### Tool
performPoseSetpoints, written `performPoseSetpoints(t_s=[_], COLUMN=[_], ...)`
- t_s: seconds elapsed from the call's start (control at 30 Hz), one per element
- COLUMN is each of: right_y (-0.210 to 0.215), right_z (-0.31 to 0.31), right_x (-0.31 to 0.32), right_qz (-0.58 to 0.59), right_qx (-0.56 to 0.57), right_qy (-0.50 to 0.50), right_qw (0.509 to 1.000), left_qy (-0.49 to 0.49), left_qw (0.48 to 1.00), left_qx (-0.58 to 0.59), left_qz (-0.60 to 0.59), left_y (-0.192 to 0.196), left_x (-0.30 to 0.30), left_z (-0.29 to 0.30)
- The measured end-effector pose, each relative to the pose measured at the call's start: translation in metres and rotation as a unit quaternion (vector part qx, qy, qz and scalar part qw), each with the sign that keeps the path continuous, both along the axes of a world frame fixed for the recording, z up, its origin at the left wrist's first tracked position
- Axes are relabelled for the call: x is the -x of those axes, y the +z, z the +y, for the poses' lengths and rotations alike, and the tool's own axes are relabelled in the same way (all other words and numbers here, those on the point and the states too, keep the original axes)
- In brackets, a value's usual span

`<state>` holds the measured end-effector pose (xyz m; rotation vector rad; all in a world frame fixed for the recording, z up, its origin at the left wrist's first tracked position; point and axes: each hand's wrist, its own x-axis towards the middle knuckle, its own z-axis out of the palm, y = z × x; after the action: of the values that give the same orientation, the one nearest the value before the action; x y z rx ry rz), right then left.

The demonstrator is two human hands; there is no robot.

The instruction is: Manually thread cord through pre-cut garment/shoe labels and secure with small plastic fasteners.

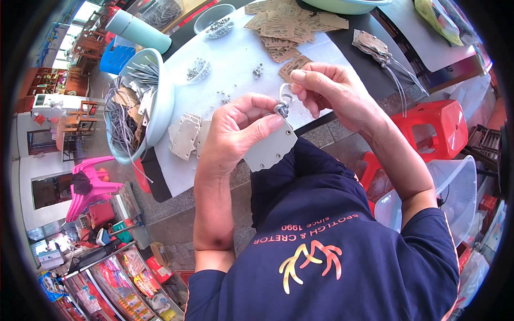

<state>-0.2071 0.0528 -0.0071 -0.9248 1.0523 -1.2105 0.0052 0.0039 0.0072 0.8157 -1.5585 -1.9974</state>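
Note:
My left hand pinches a pale grey card tag by its upper edge, between thumb and fingers. The tag has small metal eyelets and a scalloped edge. A grey cord is looped and bunched at the top of the tag, by my left fingertips. My right hand is closed around the upper loop of that cord, thumb against the curled fingers. Beyond my hands, brown card tags lie in a heap, and a small pile of metal eyelets sits on the white table covering.
A pale blue basin with cords and tags stands at the left, near a mint-green tumbler. Clear bowls hold small metal parts. Grey tags lie left of my arm. A corded tag bundle and red stool are rightward.

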Motion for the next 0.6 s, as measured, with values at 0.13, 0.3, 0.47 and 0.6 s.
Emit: performPoseSetpoints(t_s=[0.13,0.3,0.47,0.6], right_y=[0.002,-0.002,0.002,0.001], right_z=[-0.005,-0.014,-0.018,-0.019], right_x=[-0.001,0.005,0.013,0.011], right_qz=[0.056,0.191,0.3,0.336], right_qx=[0.001,0.158,0.268,0.324], right_qy=[0.01,0.041,0.125,0.07], right_qw=[0.998,0.968,0.907,0.882], left_qy=[0.008,0.004,0.004,-0.006], left_qw=[1.0,1.0,1.0,1.0], left_qx=[0.02,0.026,0.005,0.002], left_qz=[-0.014,-0.015,-0.003,-0.002], left_y=[0.003,0.002,0.001,0.003], left_x=[0.003,0.002,0.0,0.0], left_z=[0.002,0.001,0.0,0.001])
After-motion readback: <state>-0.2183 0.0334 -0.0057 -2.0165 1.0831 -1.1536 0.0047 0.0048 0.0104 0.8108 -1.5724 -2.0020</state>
